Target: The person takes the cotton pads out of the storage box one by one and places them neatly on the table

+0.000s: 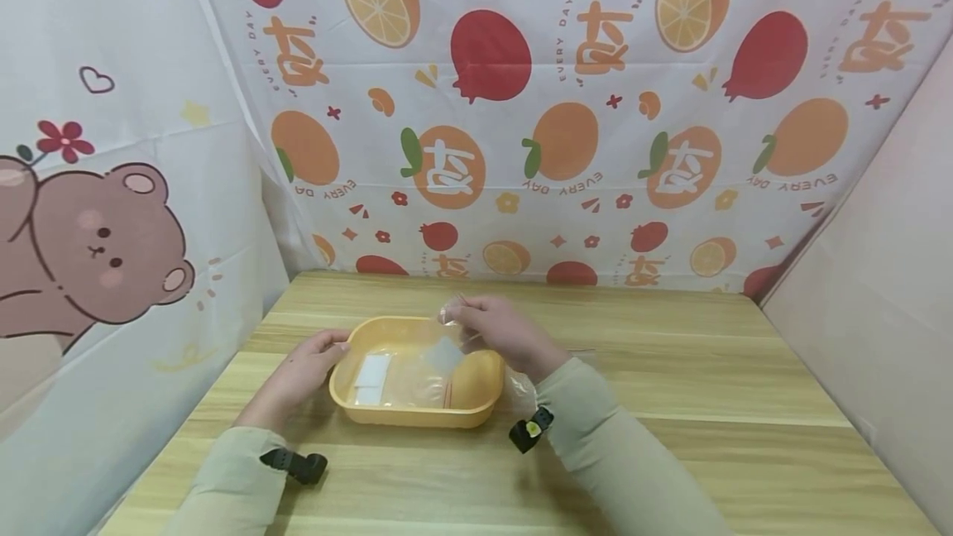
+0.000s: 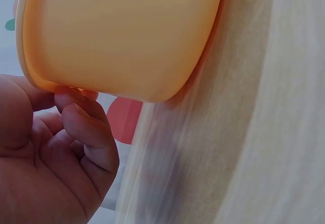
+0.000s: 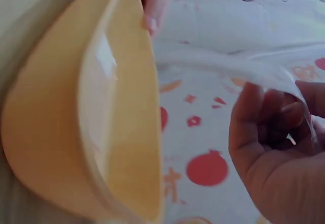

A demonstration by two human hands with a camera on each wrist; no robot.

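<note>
A yellow plastic basin (image 1: 417, 417) with rounded corners stands on the table. My left hand (image 1: 308, 366) pinches its left rim; in the left wrist view the hand's (image 2: 61, 148) fingers curl at the rim beside the basin's wall (image 2: 127, 41). Above the basin's right part, my right hand (image 1: 506, 333) pinches a clear plastic bag (image 3: 218, 64) by its edge. A whitish patch (image 1: 444, 356) on the bag hangs over the basin. Inside the basin lies clear plastic packaging with a white label (image 1: 372, 377) and thin red lines (image 1: 447, 394); how many pieces it is, I cannot tell.
More crumpled clear plastic (image 1: 521, 391) lies to the basin's right, partly hidden by my right wrist. The wood-grain table (image 1: 715, 404) reaches back to a fruit-print curtain (image 1: 521, 147). Cloth walls flank it, the left one (image 1: 216, 288) with a bear print.
</note>
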